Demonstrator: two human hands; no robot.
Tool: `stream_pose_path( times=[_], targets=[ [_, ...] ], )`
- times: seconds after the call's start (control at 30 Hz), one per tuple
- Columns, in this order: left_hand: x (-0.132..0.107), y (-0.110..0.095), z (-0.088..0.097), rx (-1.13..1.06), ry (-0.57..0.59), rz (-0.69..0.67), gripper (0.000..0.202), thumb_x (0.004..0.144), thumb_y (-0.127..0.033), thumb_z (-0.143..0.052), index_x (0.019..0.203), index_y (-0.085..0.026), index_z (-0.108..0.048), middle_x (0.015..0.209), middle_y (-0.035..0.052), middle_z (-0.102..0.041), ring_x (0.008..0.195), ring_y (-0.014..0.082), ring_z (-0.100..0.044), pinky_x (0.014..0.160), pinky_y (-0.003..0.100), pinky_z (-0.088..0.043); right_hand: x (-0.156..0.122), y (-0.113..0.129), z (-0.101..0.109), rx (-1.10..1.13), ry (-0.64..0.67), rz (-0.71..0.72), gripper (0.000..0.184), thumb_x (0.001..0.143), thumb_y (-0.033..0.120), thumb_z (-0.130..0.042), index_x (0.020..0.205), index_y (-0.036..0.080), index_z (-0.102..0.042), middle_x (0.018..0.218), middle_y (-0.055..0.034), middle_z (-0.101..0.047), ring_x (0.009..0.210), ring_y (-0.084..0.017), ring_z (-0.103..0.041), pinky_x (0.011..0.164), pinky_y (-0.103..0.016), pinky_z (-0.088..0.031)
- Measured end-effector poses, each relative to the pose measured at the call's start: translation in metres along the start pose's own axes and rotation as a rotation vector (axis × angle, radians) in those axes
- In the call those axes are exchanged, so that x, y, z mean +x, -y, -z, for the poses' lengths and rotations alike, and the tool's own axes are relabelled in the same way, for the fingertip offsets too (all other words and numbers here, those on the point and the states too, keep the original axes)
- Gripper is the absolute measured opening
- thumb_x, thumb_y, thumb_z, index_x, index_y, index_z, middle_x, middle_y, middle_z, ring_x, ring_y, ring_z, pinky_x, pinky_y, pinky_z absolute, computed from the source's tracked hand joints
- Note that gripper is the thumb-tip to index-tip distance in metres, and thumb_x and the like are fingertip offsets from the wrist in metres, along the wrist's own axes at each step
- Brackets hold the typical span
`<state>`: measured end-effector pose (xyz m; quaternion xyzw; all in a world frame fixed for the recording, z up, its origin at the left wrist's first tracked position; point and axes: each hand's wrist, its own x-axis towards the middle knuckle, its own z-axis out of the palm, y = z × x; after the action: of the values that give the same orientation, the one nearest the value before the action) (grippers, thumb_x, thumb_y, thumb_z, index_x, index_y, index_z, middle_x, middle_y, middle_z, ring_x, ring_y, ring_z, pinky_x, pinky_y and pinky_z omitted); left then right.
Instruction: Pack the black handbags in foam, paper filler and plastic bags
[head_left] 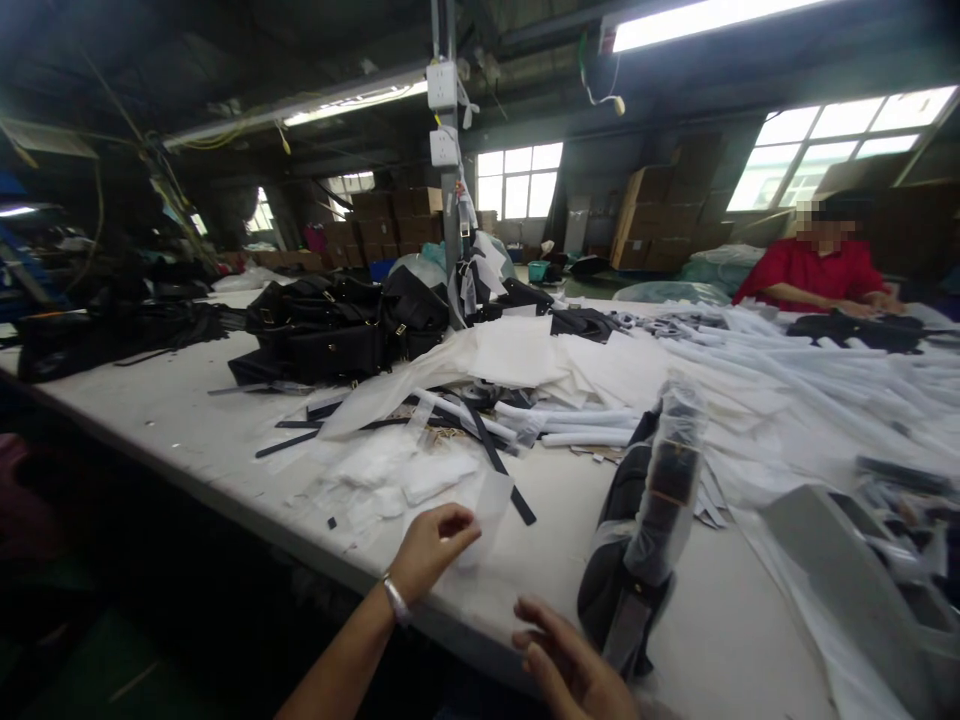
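Note:
My left hand is near the table's front edge, its fingers pinched on a small clear plastic sleeve that sticks up from the fingertips. My right hand hovers low at the bottom, fingers loosely curled and apart, holding nothing. Just right of it stands a black bag with a plastic-wrapped strap rising from it. A black strap lies on the table beyond my left hand, beside a small heap of clear plastic pieces.
The white table carries a pile of black bags at the back, white sheets and long white wrapped strips to the right. A person in a red top works at the far right. A pole rises mid-table.

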<state>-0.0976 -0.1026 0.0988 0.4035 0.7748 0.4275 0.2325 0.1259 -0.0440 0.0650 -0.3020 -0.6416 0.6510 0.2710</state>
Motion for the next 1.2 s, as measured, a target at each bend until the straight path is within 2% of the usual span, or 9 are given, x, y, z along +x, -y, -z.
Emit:
stream_pose_path(
  times=[0.1,0.2,0.3,0.43,0.63,0.8,1.0,1.13,1.2],
  targets=[
    [-0.045,-0.017,-0.012,-0.096,0.067,-0.003,0.022,0.083,-0.037,-0.067,0.089,-0.015,-0.068,0.087,0.0043,-0.071,0.083,0.0195,-0.067,0.076,0.026,-0.052,0.006,0.011,-0.007,0.066,-0.101,0.043,0.062,0.076,0.062,-0.068,0.123,0.023,-0.064,0.127,-0.0119,-0.066,0.109,-0.026,-0.066,0.089,-0.03,-0.055],
    [-0.08,-0.027,-0.028,-0.246,0.15,0.05,0.023,0.079,-0.037,-0.072,0.089,-0.016,-0.071,0.087,0.0061,-0.071,0.083,0.0216,-0.067,0.078,0.029,-0.052,0.006,0.024,-0.006,0.005,-0.078,0.001,0.047,0.078,0.056,-0.069,0.107,0.02,-0.07,0.103,-0.0094,-0.073,0.095,-0.025,-0.07,0.081,-0.029,-0.057],
    [-0.1,-0.031,-0.043,-0.542,0.204,0.057,0.042,0.08,-0.044,-0.072,0.112,-0.017,-0.068,0.105,0.0108,-0.071,0.094,0.0252,-0.067,0.088,0.035,-0.051,-0.003,0.03,-0.002,-0.142,0.002,0.029,0.028,0.082,0.047,-0.067,0.084,0.02,-0.072,0.077,-0.0042,-0.073,0.073,-0.021,-0.07,0.068,-0.024,-0.056],
    [-0.109,-0.03,-0.058,-0.659,0.162,0.111,0.037,0.082,-0.049,-0.07,0.099,-0.017,-0.074,0.102,0.0102,-0.073,0.097,0.0266,-0.067,0.091,0.035,-0.05,-0.025,0.023,0.017,-0.281,0.086,0.187,0.017,0.082,0.036,-0.068,0.089,0.023,-0.075,0.081,-0.003,-0.076,0.072,-0.018,-0.071,0.067,-0.021,-0.056],
    [-0.114,-0.016,-0.072,-0.733,0.098,0.33,0.039,0.075,-0.055,-0.073,0.086,-0.017,-0.073,0.08,0.0046,-0.073,0.075,0.022,-0.067,0.072,0.03,-0.054,-0.054,0.014,0.085,-0.482,-0.31,0.079,0.027,0.082,0.046,-0.068,0.099,0.026,-0.075,0.101,-0.0042,-0.077,0.093,-0.022,-0.073,0.086,-0.024,-0.057],
    [-0.107,-0.026,-0.085,-0.681,0.173,0.272,0.043,0.073,-0.059,-0.072,0.087,-0.018,-0.075,0.088,0.007,-0.075,0.086,0.0261,-0.069,0.08,0.034,-0.055,-0.043,0.019,0.102,-0.494,-0.35,0.048,0.032,0.085,0.047,-0.063,0.104,0.024,-0.072,0.107,-0.0063,-0.075,0.101,-0.025,-0.07,0.09,-0.029,-0.056],
    [-0.087,-0.064,-0.08,-0.434,0.025,0.003,0.036,0.073,-0.058,-0.071,0.084,-0.025,-0.077,0.116,0.0064,-0.072,0.112,0.0306,-0.063,0.098,0.036,-0.051,-0.006,0.038,0.112,-0.321,-0.492,0.127,0.034,0.091,0.049,-0.055,0.103,0.02,-0.069,0.096,-0.0074,-0.074,0.08,-0.021,-0.071,0.076,-0.029,-0.058],
    [-0.033,-0.064,-0.048,-0.195,0.1,-0.073,0.038,0.079,-0.059,-0.064,0.09,-0.024,-0.075,0.091,0.0039,-0.077,0.081,0.0256,-0.073,0.076,0.033,-0.059,0.013,0.05,0.134,-0.255,-0.464,0.22,0.034,0.092,0.048,-0.054,0.103,0.02,-0.07,0.094,-0.0072,-0.074,0.075,-0.019,-0.069,0.071,-0.028,-0.057],
    [0.005,-0.057,-0.029,-0.051,0.012,-0.092,0.044,0.078,-0.062,-0.06,0.093,-0.024,-0.074,0.091,0.0035,-0.077,0.077,0.0258,-0.073,0.076,0.035,-0.059,0.021,0.049,0.148,-0.266,-0.444,0.238,0.034,0.092,0.047,-0.054,0.104,0.019,-0.07,0.097,-0.0085,-0.074,0.078,-0.02,-0.07,0.072,-0.029,-0.057]
  ],
)
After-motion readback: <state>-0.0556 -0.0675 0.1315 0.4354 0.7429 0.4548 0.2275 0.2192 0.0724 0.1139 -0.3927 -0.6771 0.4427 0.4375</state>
